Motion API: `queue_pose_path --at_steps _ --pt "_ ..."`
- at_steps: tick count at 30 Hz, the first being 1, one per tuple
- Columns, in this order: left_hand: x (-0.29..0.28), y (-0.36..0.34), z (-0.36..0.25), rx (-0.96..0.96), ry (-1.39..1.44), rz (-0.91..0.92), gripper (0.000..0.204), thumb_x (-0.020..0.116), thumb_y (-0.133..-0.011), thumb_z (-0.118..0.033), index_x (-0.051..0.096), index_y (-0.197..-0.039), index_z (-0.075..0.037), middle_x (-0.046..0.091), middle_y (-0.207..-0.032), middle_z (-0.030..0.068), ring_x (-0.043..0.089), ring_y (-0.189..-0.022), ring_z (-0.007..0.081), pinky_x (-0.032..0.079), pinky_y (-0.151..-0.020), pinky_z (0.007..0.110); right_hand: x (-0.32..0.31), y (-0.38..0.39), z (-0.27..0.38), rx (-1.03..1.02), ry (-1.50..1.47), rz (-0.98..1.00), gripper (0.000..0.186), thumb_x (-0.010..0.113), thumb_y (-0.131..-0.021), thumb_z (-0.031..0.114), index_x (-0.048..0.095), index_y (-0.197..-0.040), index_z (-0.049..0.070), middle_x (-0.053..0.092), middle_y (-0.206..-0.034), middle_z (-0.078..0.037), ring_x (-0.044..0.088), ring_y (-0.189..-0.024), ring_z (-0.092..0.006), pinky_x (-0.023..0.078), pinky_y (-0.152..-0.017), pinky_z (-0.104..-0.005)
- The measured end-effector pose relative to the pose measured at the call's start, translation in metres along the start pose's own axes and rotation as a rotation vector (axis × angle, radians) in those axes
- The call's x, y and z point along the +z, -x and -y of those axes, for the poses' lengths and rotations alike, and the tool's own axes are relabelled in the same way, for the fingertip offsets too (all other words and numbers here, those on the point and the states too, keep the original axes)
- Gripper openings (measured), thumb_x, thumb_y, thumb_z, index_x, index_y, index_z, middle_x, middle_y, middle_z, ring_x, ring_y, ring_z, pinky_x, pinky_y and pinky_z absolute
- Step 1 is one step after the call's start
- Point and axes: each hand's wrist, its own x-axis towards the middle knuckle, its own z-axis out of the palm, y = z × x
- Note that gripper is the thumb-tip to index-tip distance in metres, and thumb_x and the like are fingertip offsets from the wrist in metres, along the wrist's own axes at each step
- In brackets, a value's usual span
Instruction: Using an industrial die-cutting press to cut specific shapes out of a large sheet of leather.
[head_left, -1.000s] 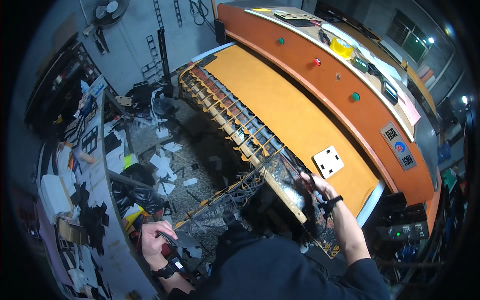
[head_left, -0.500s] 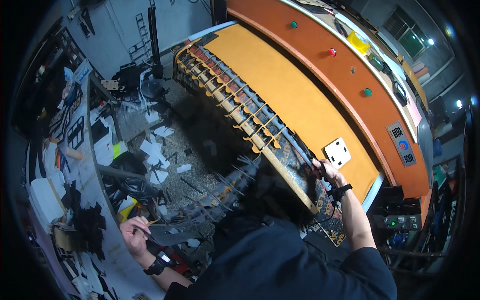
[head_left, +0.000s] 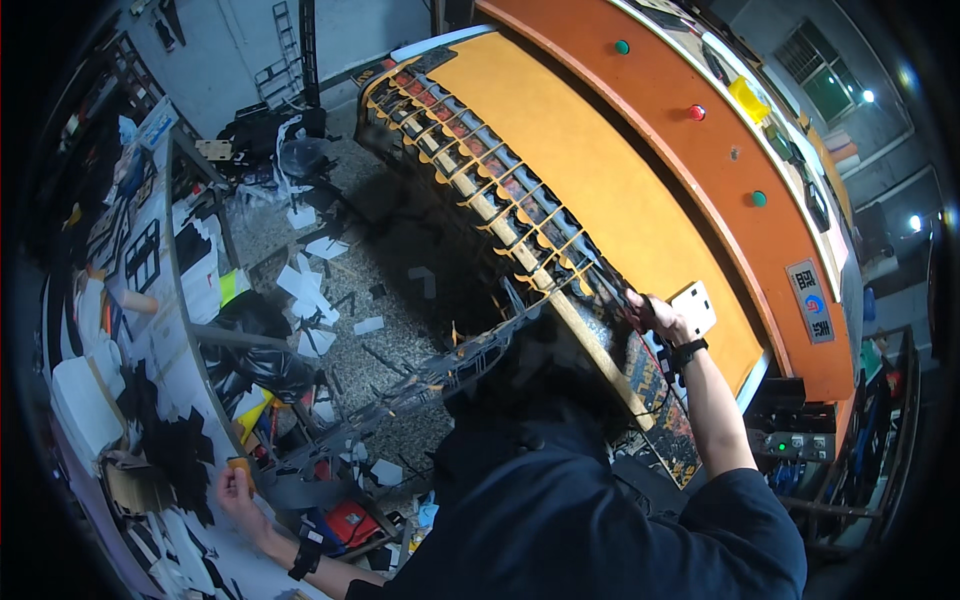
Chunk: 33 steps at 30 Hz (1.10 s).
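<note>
My left hand (head_left: 240, 500) is low at the left, over the cluttered side table, fingers closed. An orange-yellow end shows at its fingertips. From there a dark, lattice-like waste strip (head_left: 420, 385), with small yellow bits on it, stretches up to the machine's front edge. My right hand (head_left: 658, 316) is at the front edge of the machine bed, fingers curled over a dark thing I cannot make out. A pale board with square holes (head_left: 692, 308) lies just beside it. Yellow cut-out lattice (head_left: 490, 180) hangs over the bed's front edge, left of this hand.
The yellow bed (head_left: 560, 140) runs beneath an orange machine beam (head_left: 660, 90) with green and red buttons. Below the bed's edge is a wooden bar (head_left: 600, 360). White scraps (head_left: 305, 290) litter the floor. The side table (head_left: 205, 400) holds dark and white offcuts.
My left hand has moved left and slightly down, drawing the dark strip straighter. My right hand stays at the bed edge. The view has shifted a little.
</note>
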Motion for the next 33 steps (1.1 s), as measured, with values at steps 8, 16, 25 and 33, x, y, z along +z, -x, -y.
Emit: queue_pose_path --at_steps 8,16,25,33 --pt "0.007 -0.054 -0.05 0.156 0.205 -0.033 0.023 0.072 -0.111 -0.017 0.062 -0.093 -0.006 0.059 -0.086 -0.0027 0.052 -0.081 0.0056 0.041 -0.075 0.024 0.001 -0.017 -0.001 -0.029 -0.099 -0.09 0.053 0.087 -0.096 0.054 0.066 -0.079 0.009 0.058 -0.066 0.001 0.053 -0.055 -0.0107 0.041 -0.049 -0.0282" --pt "0.087 -0.128 -0.051 0.353 -0.467 -0.425 0.032 0.078 -0.107 -0.03 0.077 -0.104 0.002 0.077 -0.097 0.0064 0.067 -0.087 0.0144 0.055 -0.078 0.033 0.014 0.002 0.004 -0.141 -0.072 0.131 0.065 0.08 -0.096 0.067 0.069 -0.081 0.005 0.063 -0.066 0.0 0.059 -0.054 -0.0094 0.046 -0.057 -0.0289" --pt "0.555 0.04 -0.152 0.35 -0.377 1.238 0.068 0.086 -0.094 -0.013 0.053 -0.153 -0.002 0.066 -0.077 0.0062 0.064 -0.071 0.016 0.056 -0.074 0.033 0.003 -0.007 0.009 -0.027 -0.005 0.056 0.071 0.079 -0.091 0.077 0.069 -0.082 0.008 0.059 -0.064 0.003 0.058 -0.058 -0.009 0.044 -0.061 -0.0293" --pt "0.669 0.084 -0.152 0.485 -0.911 1.304 0.039 0.082 -0.098 -0.035 0.078 -0.103 0.004 0.079 -0.106 0.0302 0.077 -0.107 0.0479 0.059 -0.094 0.056 -0.008 -0.006 -0.007 0.072 0.066 0.077 0.076 0.074 -0.089 0.085 0.07 -0.088 0.009 0.057 -0.067 0.004 0.055 -0.062 -0.0103 0.04 -0.061 -0.0306"
